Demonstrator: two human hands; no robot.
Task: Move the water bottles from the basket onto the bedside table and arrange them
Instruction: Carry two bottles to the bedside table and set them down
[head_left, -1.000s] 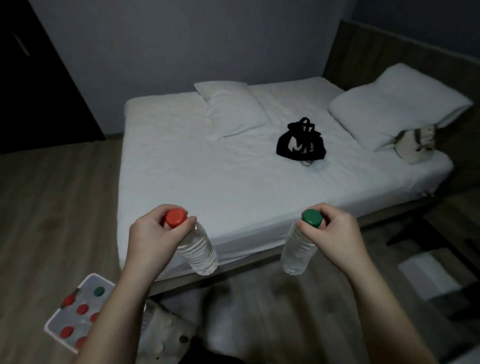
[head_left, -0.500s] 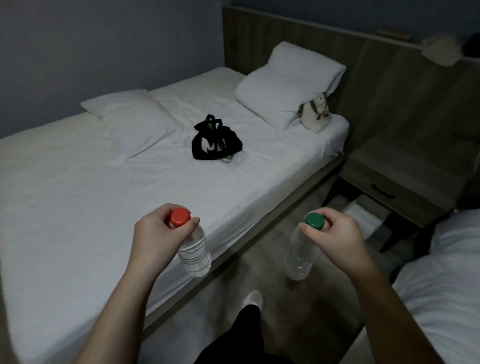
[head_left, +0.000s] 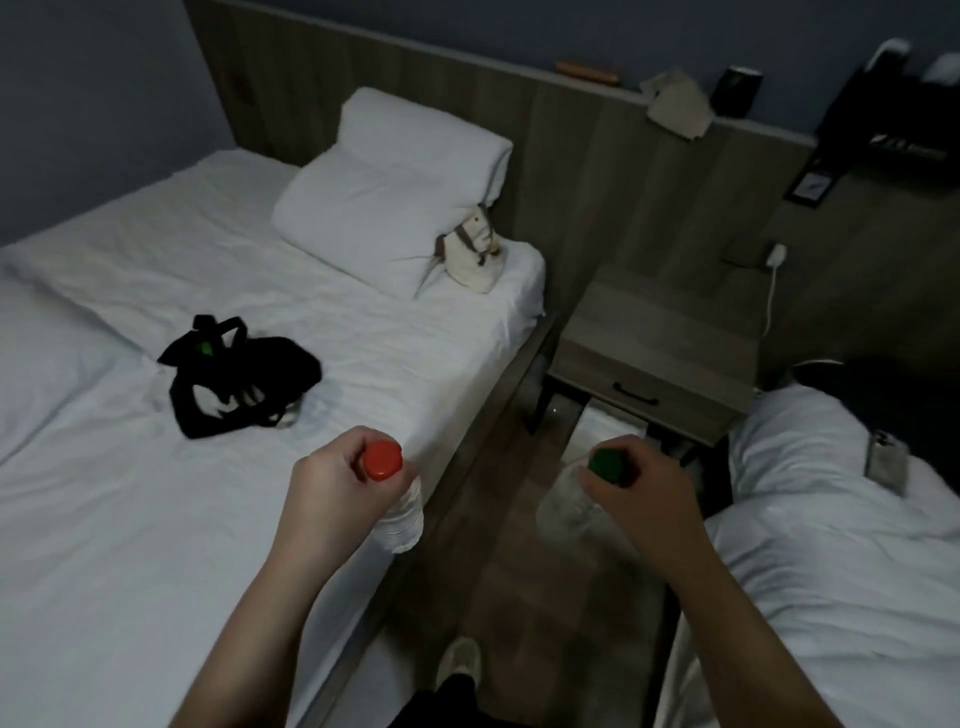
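Each hand carries one water bottle by its top, so the bodies hang free below the grip, ready to be stood down base first. The left hand (head_left: 332, 483) has its fingers curled round the neck of the red-capped bottle (head_left: 401, 517). The cap pokes out above the thumb, and the clear ribbed body hangs by the edge of the left bed (head_left: 156, 519). The right hand (head_left: 641, 496) is clamped the same way on the green-capped bottle (head_left: 563, 512). That bottle's body is hard to make out against the dark floor (head_left: 519, 597), though it seems to tilt a little toward the middle of the aisle.

Both bottles are in the air in the aisle between the two beds, apart from one another. The bedside table (head_left: 665, 327) stands ahead at the end of that aisle, against the wooden headboard panel, between the left bed and the right bed (head_left: 831, 545). Neither bottle is over it yet. A white charger cable (head_left: 771, 296) hangs beside its far right corner. The basket is not in view. A black bag (head_left: 239, 384) and a cream bag (head_left: 472, 249) lie on the left bed, off the route.

I judge the carrying step to be about midway. What remains is the approach to the table, then setting each bottle upright, side by side
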